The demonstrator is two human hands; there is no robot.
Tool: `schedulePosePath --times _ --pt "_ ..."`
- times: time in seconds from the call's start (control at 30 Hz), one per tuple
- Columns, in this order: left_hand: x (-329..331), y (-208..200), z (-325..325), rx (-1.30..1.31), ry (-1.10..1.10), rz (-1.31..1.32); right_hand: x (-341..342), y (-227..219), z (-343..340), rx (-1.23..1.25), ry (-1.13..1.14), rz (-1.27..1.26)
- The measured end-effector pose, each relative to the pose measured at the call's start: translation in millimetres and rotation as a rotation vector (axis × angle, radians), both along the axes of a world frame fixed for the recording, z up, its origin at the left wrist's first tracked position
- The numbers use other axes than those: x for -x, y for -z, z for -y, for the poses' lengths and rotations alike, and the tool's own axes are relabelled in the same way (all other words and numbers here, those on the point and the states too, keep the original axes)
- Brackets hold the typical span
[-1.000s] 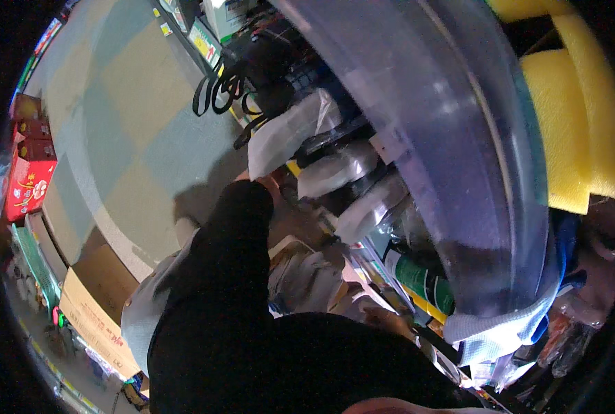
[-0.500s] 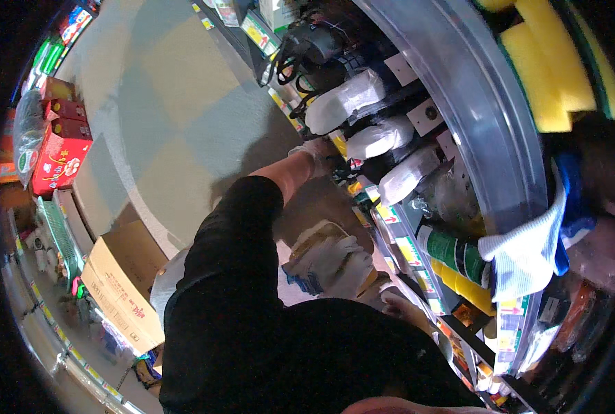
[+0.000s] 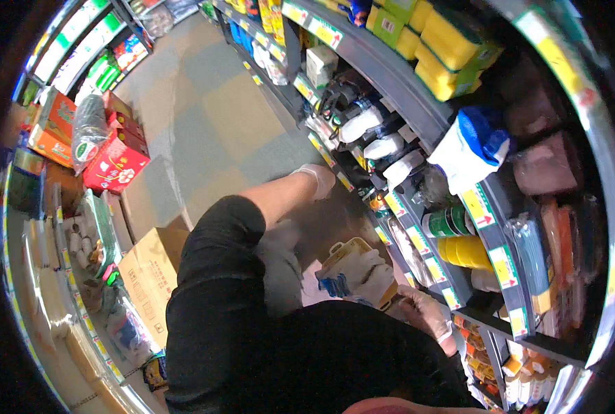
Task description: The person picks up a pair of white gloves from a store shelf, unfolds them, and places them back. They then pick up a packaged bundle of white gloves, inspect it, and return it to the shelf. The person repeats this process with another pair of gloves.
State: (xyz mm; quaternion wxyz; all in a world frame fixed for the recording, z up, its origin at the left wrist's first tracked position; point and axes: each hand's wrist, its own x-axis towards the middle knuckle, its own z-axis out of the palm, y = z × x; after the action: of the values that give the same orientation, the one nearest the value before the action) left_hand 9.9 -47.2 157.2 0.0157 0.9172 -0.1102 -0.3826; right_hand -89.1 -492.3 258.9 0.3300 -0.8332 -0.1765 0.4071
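My left hand (image 3: 319, 181), in a thin whitish glove, is stretched out beside the lower shelf edge on the right; its fingers are too small and blurred to read. My right hand (image 3: 423, 312), in a see-through glove, is at the right end of a yellowish basket (image 3: 340, 252), fingers bent round its rim. In the basket lie white cloth pieces (image 3: 369, 270) with blue parts, probably work gloves. White-wrapped items (image 3: 383, 146) with dark parts lie on the shelf past my left hand.
An open cardboard box (image 3: 152, 279) stands at my left, with red cartons (image 3: 120, 160) farther off. The right-hand shelves hold yellow sponges (image 3: 449, 48), a white and blue glove (image 3: 470, 148), green rolls (image 3: 447, 222) and yellow rolls (image 3: 466, 252). Low shelves line the left side.
The view has swung back, showing more of the aisle and shelves. My left hand has come out from against the shelf goods and shows more plainly. My right hand stays by the basket.
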Motion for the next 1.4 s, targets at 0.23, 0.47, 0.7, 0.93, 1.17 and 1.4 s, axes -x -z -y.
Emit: schedulePosePath --times 0.23,0.47,0.7,0.93,1.17,1.4 --pt "74 -97 39 0.203 -0.152 0.218 20 -24 -5 -0.111 -0.075 0.095" --pt "138 -144 134 1.412 -0.284 0.000 24 26 20 -0.234 0.184 -0.056" --pt "161 -125 189 1.449 -0.291 0.030 49 -13 13 -0.757 0.402 -0.381" --pt "159 -99 192 1.576 -0.501 -0.166 48 -19 24 -0.790 0.467 -0.269" --pt "155 -84 190 1.189 -0.418 0.259 41 -15 25 -0.911 0.530 -0.337" --pt "149 -104 178 0.947 -0.358 0.301 39 -17 24 -0.806 0.341 -0.297"
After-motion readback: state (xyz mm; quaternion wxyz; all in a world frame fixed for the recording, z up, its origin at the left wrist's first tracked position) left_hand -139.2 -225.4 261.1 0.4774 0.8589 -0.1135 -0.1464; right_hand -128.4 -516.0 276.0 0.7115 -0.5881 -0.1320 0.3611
